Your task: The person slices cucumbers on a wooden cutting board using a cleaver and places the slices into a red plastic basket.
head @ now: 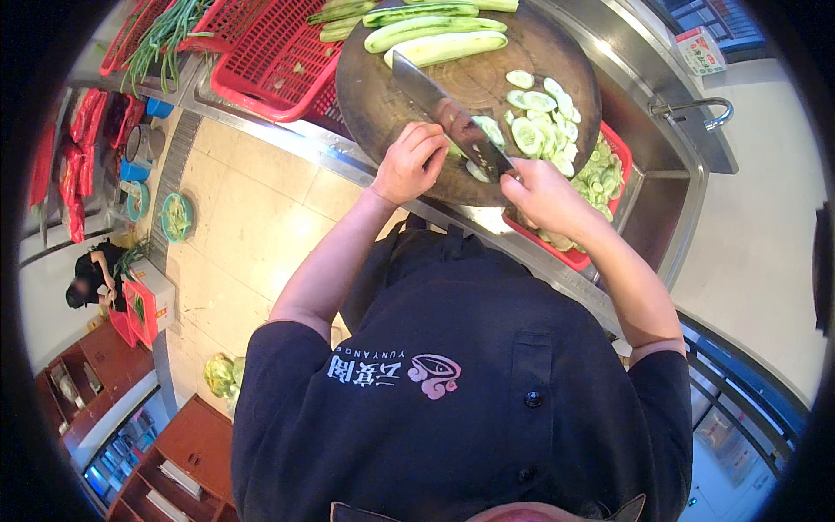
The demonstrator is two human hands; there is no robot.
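My right hand [545, 196] grips the handle of a Chinese cleaver [450, 114], whose broad blade slants up and left over a round wooden chopping block [368, 91]. Curled beside the blade, my left hand [412, 164] holds down a cucumber [455, 149], mostly hidden by the fingers and the steel. Cut cucumber slices [538, 134] lie in a loose pile right of the cleaver. A few slices lie close to the blade's lower part. Whole partly peeled cucumbers [447, 49] rest side by side at the block's far edge.
Below the block's right side, a red basket [625, 147] of cucumber slices stands in a steel sink [652, 215] with a faucet [717, 114]. Red baskets [261, 72] and scallions [160, 49] are at the left. Another person [98, 274] works at far left, near a basin [177, 217].
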